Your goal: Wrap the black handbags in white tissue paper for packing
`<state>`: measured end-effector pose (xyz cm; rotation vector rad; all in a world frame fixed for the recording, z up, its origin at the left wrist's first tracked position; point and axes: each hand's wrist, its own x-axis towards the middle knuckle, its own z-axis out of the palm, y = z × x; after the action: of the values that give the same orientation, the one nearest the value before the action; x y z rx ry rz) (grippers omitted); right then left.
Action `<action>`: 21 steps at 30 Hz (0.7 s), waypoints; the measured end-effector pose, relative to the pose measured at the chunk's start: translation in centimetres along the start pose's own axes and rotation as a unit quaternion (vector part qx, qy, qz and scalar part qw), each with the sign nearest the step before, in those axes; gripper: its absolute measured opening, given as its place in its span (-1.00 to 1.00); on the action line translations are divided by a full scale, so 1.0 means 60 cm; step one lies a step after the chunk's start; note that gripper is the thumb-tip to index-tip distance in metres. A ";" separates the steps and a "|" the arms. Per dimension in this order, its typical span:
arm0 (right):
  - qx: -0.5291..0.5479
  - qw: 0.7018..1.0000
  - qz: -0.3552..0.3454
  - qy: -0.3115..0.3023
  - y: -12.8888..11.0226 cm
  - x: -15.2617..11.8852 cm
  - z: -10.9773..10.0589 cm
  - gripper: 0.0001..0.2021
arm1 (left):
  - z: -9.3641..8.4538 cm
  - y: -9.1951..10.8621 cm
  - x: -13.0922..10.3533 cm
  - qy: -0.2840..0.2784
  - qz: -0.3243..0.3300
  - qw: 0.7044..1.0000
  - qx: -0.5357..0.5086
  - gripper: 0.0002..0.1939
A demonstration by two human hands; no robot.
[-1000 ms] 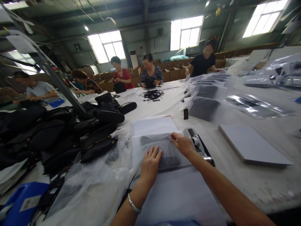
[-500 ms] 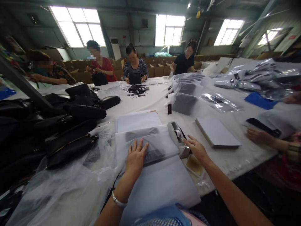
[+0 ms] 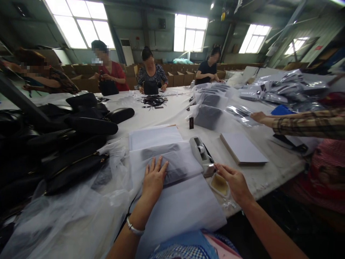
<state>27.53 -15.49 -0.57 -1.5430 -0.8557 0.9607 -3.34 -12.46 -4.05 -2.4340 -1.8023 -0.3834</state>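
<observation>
My left hand (image 3: pixel 154 181) lies flat, fingers spread, on a dark item wrapped in thin white tissue paper (image 3: pixel 176 165). More white paper (image 3: pixel 183 208) lies under and in front of this bundle. Just right of it stands a grey tape dispenser (image 3: pixel 201 154). At the dispenser's front end my right hand (image 3: pixel 235 181) pinches the end of the tape between thumb and fingers; the clear strip itself is hard to make out. A small dish with a yellowish sponge-like block (image 3: pixel 219 184) sits beneath the right hand.
Black handbags (image 3: pixel 78 158) are heaped at left beside clear plastic. On the right are a stack of white card (image 3: pixel 244 149), paper-wrapped bags (image 3: pixel 207 117) and plastic-packed bundles (image 3: pixel 283 86). A co-worker's plaid sleeve (image 3: pixel 307 122) reaches in from the right; several people work across the table.
My right hand has drawn slightly back toward me, its fingers closing into a pinch at the dispenser. My left hand stays on the bundle. The co-worker's arm at right has reached farther across the table.
</observation>
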 end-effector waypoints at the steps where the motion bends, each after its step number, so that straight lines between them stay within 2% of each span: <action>1: 0.014 0.999 0.032 -0.006 0.010 -0.005 -0.005 -0.56 | 0.001 0.000 0.000 0.000 0.001 1.000 -0.001 -0.53; 4: 0.047 0.994 0.094 -0.035 0.040 -0.006 -0.015 -0.53 | 0.002 -0.001 -0.001 -0.002 0.001 1.000 0.000 -0.53; 6: 0.026 0.994 0.098 -0.047 0.053 0.006 -0.019 -0.53 | 0.003 -0.001 -0.001 -0.002 0.001 1.000 0.001 -0.52; 8: -0.057 0.996 0.057 -0.048 0.061 0.023 -0.026 -0.55 | 0.002 -0.001 0.000 -0.001 0.001 1.000 0.003 -0.52; 10: -0.190 0.981 -0.022 -0.043 0.061 0.038 -0.038 -0.60 | 0.001 -0.001 0.001 -0.002 0.001 1.000 0.005 -0.52; 12: -0.314 0.941 -0.121 -0.037 0.054 0.046 -0.057 -0.67 | 0.000 -0.001 0.001 -0.005 0.001 1.000 0.006 -0.52; 14: -0.402 0.888 -0.217 -0.049 0.038 0.048 -0.078 -0.72 | -0.001 0.000 0.001 -0.008 0.002 1.000 0.005 -0.53; 17: -0.484 0.806 -0.322 -0.115 -0.004 0.050 -0.096 -0.72 | -0.003 0.001 0.001 -0.008 0.002 1.000 0.000 -0.52; 19: -0.506 0.763 -0.364 -0.172 -0.038 0.058 -0.089 -0.69 | -0.003 0.001 0.000 -0.007 0.001 1.000 -0.003 -0.52; 21: -0.504 0.732 -0.398 -0.228 -0.070 0.072 -0.063 -0.69 | -0.003 0.001 0.000 -0.006 -0.001 1.000 -0.004 -0.52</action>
<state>32.62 -12.43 3.33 -1.4692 -2.4385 0.1410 -3.33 -12.53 -3.87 -2.4441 -1.8123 -0.3792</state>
